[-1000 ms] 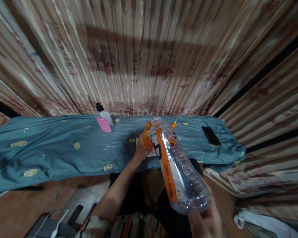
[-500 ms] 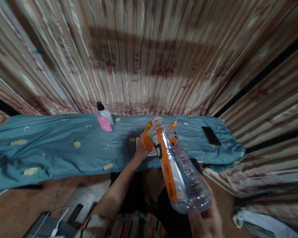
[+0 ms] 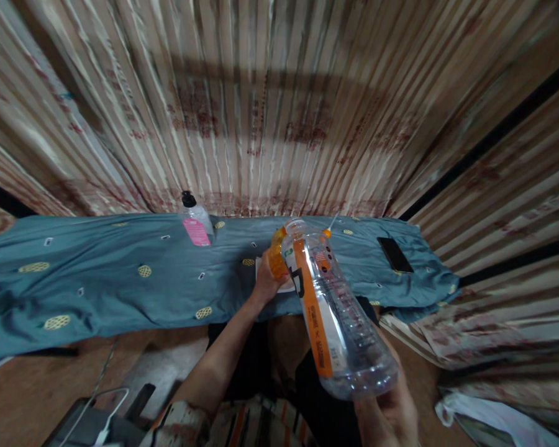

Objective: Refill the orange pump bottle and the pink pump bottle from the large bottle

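My right hand (image 3: 389, 403) is closed round the base of a large clear plastic bottle (image 3: 345, 335) with an orange and white label. The bottle is held tilted, its base toward me and its neck pointing away. My left hand (image 3: 267, 282) wraps round an amber see-through container (image 3: 277, 251) beside the bottle's neck. Whether the two touch is hard to make out. I see no liquid in the bottle. A white flat thing (image 3: 286, 287) lies on the cloth under my left hand, mostly hidden.
A pump bottle (image 3: 198, 230) with a pink label stands at the back left. Behind the big bottle is a small orange thing with a thin pale stick (image 3: 333, 225). A black phone (image 3: 395, 254) lies on the right of the blue-green cloth (image 3: 116, 279). A striped curtain (image 3: 261, 112) hangs behind.
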A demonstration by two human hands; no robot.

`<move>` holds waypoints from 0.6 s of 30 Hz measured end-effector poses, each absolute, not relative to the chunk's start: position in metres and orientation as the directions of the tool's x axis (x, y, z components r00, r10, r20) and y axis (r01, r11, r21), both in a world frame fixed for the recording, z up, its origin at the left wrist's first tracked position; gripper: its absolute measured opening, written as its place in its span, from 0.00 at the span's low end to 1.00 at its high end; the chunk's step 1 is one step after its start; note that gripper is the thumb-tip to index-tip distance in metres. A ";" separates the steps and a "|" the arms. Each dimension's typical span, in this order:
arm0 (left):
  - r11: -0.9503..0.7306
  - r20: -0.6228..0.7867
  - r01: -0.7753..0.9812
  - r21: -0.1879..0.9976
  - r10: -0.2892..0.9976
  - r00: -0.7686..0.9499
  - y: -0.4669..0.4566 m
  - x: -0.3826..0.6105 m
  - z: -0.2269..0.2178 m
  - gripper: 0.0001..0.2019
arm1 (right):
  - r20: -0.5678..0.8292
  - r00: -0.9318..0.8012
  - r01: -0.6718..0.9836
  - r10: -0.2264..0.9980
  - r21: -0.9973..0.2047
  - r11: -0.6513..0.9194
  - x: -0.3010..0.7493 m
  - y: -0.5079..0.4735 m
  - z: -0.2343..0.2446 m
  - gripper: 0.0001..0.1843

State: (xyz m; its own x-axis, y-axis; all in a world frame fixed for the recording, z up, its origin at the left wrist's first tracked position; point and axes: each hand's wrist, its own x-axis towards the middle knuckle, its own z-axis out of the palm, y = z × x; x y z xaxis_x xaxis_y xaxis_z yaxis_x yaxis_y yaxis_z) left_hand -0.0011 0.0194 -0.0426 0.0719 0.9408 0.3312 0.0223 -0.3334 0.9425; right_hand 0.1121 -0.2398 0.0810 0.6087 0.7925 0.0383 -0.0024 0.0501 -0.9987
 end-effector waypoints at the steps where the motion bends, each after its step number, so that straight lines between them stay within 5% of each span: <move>1: -0.337 0.334 0.025 0.941 0.940 0.070 0.019 -0.001 -0.043 0.29 | 0.045 0.604 0.020 0.795 -0.999 0.042 0.114 -0.240 0.080 0.36; 18: -0.321 0.320 -0.004 0.947 0.944 0.077 0.022 -0.001 -0.045 0.27 | 0.079 0.576 0.082 0.813 -0.996 0.038 0.112 -0.239 0.086 0.38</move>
State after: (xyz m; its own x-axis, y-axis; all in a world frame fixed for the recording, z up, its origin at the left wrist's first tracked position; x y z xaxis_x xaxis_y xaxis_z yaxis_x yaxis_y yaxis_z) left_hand -0.0007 0.0219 -0.0452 0.0772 0.9442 0.3203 -0.0041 -0.3210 0.9471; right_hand 0.1117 -0.2385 0.0865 0.5765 0.8133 0.0791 0.0823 0.0385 -0.9959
